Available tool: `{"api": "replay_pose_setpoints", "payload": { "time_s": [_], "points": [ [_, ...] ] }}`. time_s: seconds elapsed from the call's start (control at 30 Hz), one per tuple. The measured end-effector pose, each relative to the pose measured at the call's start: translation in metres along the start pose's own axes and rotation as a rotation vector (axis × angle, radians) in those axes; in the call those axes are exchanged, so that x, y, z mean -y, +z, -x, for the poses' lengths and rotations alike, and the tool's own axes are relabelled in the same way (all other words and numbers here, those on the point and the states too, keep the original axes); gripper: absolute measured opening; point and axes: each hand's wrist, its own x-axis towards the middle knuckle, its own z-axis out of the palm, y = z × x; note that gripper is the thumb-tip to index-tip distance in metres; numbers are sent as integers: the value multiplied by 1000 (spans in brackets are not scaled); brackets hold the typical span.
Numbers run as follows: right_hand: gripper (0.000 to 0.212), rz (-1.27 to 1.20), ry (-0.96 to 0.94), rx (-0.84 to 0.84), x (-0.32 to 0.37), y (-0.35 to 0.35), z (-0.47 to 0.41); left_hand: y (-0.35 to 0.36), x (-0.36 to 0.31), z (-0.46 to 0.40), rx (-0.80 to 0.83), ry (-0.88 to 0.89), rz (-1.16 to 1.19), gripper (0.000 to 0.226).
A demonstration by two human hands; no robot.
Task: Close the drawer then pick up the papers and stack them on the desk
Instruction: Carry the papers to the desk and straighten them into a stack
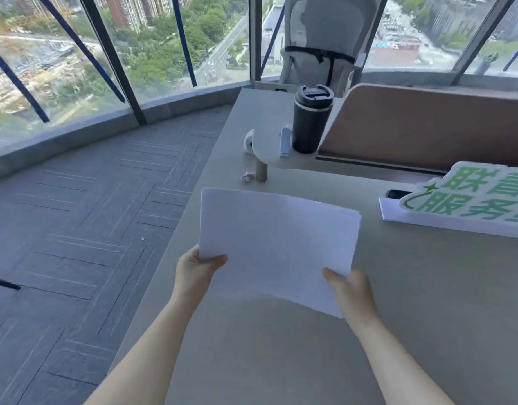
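A stack of white papers (276, 244) hangs a little above the beige desk (412, 287), casting a shadow below its near edge. My left hand (198, 270) grips the stack's near left corner, thumb on top. At the near right corner my right hand (350, 290) holds the same stack. The sheets' far right edges are slightly fanned. No drawer is in view.
A black travel mug (310, 119) and a white stick-shaped item (284, 141) stand on a small raised shelf (276, 159). A green-and-white sign (468, 197) lies at the right, before a brown divider (427, 127). A grey chair (322, 39) is behind. Carpet and windows lie left.
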Motion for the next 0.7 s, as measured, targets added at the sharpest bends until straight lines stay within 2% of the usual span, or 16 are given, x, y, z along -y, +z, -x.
{"api": "replay_pose_setpoints", "payload": {
  "time_s": [0.1,0.23,0.4,0.57,0.7],
  "points": [
    [23,43,83,105,18,44,-27,-31,-8,-43,-76,-64,-207,32],
    [15,208,151,114,14,91,-57,-42,-9,-82,-67,-96,-397,14],
    [11,325,223,117,2,128,-86,-50,20,-123,-40,-121,-562,21],
    [7,500,198,67,-5,140,-87,-49,33,-134,-81,-168,-676,29],
    [21,694,202,-36,-7,146,-77,-48,35,-133,-114,-216,-778,48]
  ]
}}
